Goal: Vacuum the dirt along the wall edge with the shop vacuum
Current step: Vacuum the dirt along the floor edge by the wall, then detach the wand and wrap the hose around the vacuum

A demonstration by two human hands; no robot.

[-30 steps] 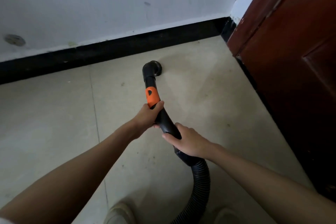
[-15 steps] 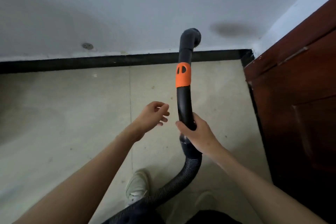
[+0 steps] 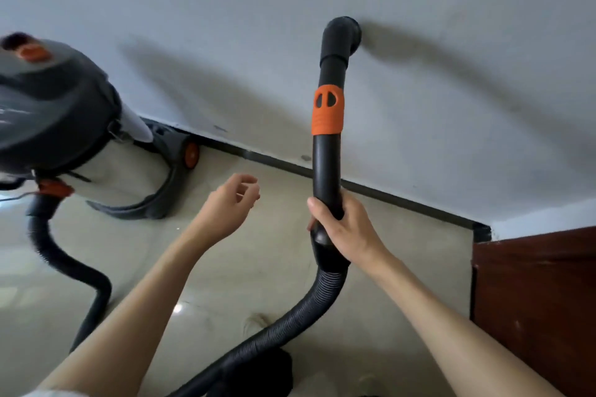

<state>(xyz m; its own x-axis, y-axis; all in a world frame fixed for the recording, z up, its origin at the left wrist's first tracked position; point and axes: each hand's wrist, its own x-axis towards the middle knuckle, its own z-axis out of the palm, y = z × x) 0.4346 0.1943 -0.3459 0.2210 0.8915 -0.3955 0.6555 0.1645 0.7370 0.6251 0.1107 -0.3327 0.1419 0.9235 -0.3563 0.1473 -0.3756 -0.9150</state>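
My right hand (image 3: pixel 346 227) grips the lower part of the black vacuum wand (image 3: pixel 327 167), which stands upright with its orange collar (image 3: pixel 327 111) above my hand. The wand's bent nozzle end (image 3: pixel 343 37) is lifted high in front of the white wall (image 3: pixel 451 74), well off the floor. My left hand (image 3: pixel 230 203) hovers to the left of the wand, fingers loosely curled, holding nothing. The ribbed black hose (image 3: pixel 290 319) runs down from the wand toward my feet. The shop vacuum (image 3: pixel 54 106), dark grey on top with orange parts, stands at the left against the wall.
A black baseboard (image 3: pixel 403 203) runs along the wall down to the corner at the right. A dark red wooden door (image 3: pixel 532 300) fills the lower right. The floor (image 3: pixel 225 267) is pale tile. A second loop of hose (image 3: pixel 64 261) hangs from the vacuum's left side.
My left hand let go of the wand and moved aside. The nozzle rose from the floor by the baseboard to high against the wall. The view swung left, bringing the vacuum into sight.
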